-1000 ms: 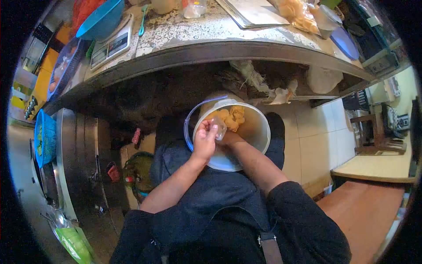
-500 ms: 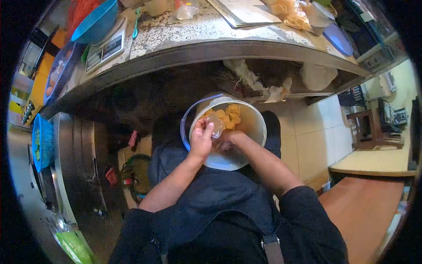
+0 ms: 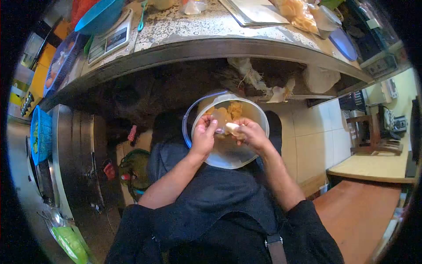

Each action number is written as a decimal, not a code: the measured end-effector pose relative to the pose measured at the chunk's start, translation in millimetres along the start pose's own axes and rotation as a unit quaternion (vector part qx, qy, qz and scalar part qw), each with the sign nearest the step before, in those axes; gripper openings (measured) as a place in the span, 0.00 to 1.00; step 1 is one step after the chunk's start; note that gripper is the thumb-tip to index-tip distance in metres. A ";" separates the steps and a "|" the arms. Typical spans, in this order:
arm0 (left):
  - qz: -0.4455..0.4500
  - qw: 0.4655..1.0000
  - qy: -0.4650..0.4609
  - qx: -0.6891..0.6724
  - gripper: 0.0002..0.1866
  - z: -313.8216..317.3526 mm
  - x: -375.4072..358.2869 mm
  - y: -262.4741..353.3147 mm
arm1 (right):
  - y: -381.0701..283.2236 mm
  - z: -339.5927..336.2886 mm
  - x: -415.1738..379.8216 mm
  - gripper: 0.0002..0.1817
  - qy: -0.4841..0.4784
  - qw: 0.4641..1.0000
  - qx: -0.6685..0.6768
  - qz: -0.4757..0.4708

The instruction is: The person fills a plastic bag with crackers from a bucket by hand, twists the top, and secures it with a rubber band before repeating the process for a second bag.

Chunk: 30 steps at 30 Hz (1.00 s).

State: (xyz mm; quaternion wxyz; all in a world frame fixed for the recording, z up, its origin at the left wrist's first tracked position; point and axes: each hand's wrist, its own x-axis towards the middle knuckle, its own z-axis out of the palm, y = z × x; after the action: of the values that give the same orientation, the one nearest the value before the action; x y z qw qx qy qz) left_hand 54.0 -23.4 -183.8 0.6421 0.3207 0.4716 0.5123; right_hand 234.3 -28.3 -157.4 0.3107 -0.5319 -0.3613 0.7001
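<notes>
A whitish plastic bucket (image 3: 265,143) with a blue handle sits between my knees. Yellow-orange chips (image 3: 236,109) lie inside it, against the far wall. My left hand (image 3: 204,138) is over the bucket's left side, its thumb and fingers closed on a small clear plastic bag (image 3: 218,116). Just right of the bag, my right hand (image 3: 252,134) pinches a small pale piece (image 3: 231,127); what exactly it is cannot be made out. Both hands are close together above the bucket's opening, and they hide part of the chips.
Ahead runs a worn counter (image 3: 176,33) holding a digital scale (image 3: 110,42), a blue bowl (image 3: 99,20), papers (image 3: 255,12) and a bag of orange chips (image 3: 296,15). A blue basket (image 3: 41,136) is at left, a wooden bench (image 3: 356,211) at right.
My right hand has come up out of the bucket, toward my left hand, and now shows a pale piece in its fingers. My left hand keeps hold of the clear plastic bag.
</notes>
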 end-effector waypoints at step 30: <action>-0.094 0.983 -0.077 -0.140 0.11 -2.0 -4.8 12.4 | -33.3 26.1 9.2 0.20 0.131 0.920 -0.296 -0.220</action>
State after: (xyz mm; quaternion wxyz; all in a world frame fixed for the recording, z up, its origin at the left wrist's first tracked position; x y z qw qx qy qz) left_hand 47.6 -24.8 -172.0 0.7607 0.2203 0.3719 0.4843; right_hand 208.4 -7.2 -129.8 0.3298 -0.5936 -0.6160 0.3992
